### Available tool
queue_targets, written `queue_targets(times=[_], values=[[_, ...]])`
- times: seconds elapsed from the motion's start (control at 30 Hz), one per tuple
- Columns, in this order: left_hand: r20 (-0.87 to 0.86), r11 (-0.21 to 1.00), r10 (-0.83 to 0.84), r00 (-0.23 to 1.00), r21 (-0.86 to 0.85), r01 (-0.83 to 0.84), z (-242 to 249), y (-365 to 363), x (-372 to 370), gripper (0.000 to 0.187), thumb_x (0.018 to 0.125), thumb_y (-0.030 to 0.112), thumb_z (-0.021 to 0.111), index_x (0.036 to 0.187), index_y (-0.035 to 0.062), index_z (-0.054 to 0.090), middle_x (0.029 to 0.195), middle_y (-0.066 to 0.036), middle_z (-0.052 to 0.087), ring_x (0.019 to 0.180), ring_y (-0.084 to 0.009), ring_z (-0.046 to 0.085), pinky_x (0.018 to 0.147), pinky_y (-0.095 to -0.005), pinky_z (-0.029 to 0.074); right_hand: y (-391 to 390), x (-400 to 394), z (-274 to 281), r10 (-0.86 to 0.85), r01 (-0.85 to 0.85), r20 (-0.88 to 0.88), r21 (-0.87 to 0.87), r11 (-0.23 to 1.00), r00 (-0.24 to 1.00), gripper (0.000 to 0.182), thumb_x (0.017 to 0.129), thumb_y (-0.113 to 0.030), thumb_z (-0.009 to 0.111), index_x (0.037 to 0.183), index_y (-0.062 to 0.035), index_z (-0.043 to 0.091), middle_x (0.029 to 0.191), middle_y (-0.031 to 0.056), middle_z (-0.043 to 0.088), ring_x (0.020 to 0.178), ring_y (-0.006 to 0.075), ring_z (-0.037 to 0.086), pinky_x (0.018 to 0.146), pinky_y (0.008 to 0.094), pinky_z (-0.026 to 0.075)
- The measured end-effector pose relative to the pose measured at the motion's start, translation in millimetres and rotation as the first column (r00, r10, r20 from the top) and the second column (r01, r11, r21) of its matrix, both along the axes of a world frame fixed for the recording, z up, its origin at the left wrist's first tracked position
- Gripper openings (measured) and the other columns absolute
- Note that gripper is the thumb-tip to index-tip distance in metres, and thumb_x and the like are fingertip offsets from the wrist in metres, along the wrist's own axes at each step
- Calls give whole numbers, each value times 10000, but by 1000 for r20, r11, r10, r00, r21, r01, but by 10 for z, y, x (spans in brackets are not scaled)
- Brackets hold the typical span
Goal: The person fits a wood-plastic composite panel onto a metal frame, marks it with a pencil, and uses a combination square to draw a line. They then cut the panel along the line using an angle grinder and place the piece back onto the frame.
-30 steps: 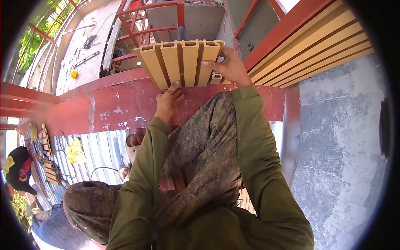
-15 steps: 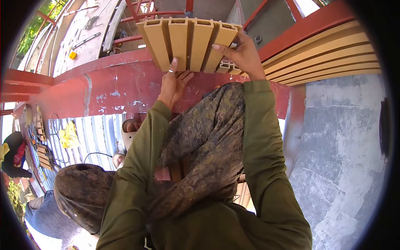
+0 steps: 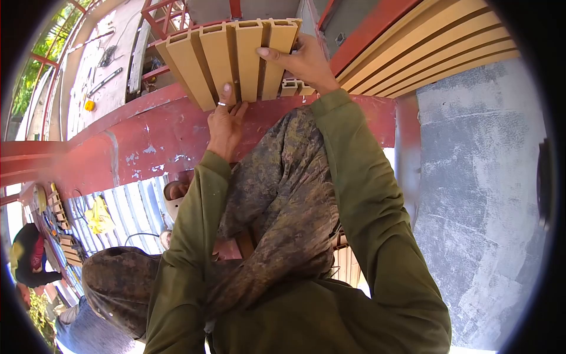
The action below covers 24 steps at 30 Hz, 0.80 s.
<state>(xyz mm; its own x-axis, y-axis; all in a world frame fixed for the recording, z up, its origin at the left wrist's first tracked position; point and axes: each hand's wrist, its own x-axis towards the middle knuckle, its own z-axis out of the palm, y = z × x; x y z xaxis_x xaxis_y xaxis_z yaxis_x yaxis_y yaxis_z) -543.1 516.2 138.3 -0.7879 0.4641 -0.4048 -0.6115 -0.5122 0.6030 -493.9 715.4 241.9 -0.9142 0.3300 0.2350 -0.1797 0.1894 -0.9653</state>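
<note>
A short piece of tan fluted wall panel is held upright over the red beam, its hollow cut end facing up. My left hand, with a ring on one finger, grips the panel's lower edge; the thumb lies on the front face and the fingers are curled at the edge. My right hand grips the right side, thumb on the front and fingers hidden behind. Just below that hand, a small hollow panel end shows at the beam.
The red steel beam crosses in front of my knees. Long fluted panels are mounted at upper right, above a grey wall. At left are corrugated metal sheeting, a yellow cloth, a yellow tape measure and another person.
The panel and both hands have shifted left in view and the panel leans more. Much of the surroundings has shifted as well, as the head view turned. Both hands keep their grip.
</note>
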Motion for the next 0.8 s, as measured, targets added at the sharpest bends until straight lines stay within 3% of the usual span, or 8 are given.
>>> queue_targets(times=[0.13,0.23,0.5,0.6,0.67,0.73,0.77,0.8], values=[[-28,995,-9,1000,-101,6,39,-26,11,891,831,369,843,1430,-65,345,1409,-251,419,1332,-400,455,1116,-506,463,-44,2,-20,-106,108,-130,3,994,986,583,762,-361,902,1164,5,692,1087,80,728,985,162,687,883,322,550],[-67,984,-14,998,-176,2,51,-50,25,807,855,349,823,1396,-68,393,1354,-245,479,1273,-397,512,1073,-512,502,-60,41,19,-102,82,-142,-142,986,985,602,742,-361,916,1162,7,690,1086,80,728,975,161,689,878,318,553],[-4,997,11,1000,-81,-11,-126,-101,75,694,834,283,855,1309,-31,458,1251,-139,562,1131,-317,614,881,-488,580,-124,39,-79,-99,98,-46,-17,995,994,549,748,-280,916,1154,11,686,1061,75,727,957,145,681,863,312,558],[-266,943,158,951,-244,-225,-91,-132,70,619,852,354,830,1275,69,478,1241,-106,581,1106,-279,623,860,-463,579,-208,167,-11,-31,23,-41,-174,985,999,510,810,-248,868,1197,13,663,1087,61,718,972,141,672,854,296,555],[-375,906,269,887,-215,-365,-230,-284,-148,628,851,346,833,1276,67,465,1232,-97,585,1105,-259,619,843,-456,580,-240,265,57,65,-61,10,-252,966,998,517,829,-237,853,1232,12,646,1131,57,708,1007,134,660,854,287,550],[-436,879,326,839,-186,-439,23,-487,-241,727,807,295,884,1280,30,399,1218,-122,579,1122,-201,573,902,-374,514,-248,368,88,174,-96,247,-297,950,953,572,853,-244,830,1317,-2,599,1248,70,664,1090,135,627,828,293,554],[-522,837,361,773,-185,-515,213,-610,-353,715,811,295,881,1274,13,414,1191,-116,599,1098,-190,583,902,-364,513,-244,353,46,174,-97,244,-296,950,954,572,853,-244,830,1317,-2,599,1248,70,664,1090,135,627,828,293,554],[-602,793,382,702,-176,-583,368,-733,-485,705,815,296,878,1269,-4,430,1164,-109,619,1073,-180,593,901,-353,511,-244,343,-42,333,-273,210,-268,924,919,625,847,-261,834,1357,-15,570,1270,72,650,1105,142,616,808,299,556]])
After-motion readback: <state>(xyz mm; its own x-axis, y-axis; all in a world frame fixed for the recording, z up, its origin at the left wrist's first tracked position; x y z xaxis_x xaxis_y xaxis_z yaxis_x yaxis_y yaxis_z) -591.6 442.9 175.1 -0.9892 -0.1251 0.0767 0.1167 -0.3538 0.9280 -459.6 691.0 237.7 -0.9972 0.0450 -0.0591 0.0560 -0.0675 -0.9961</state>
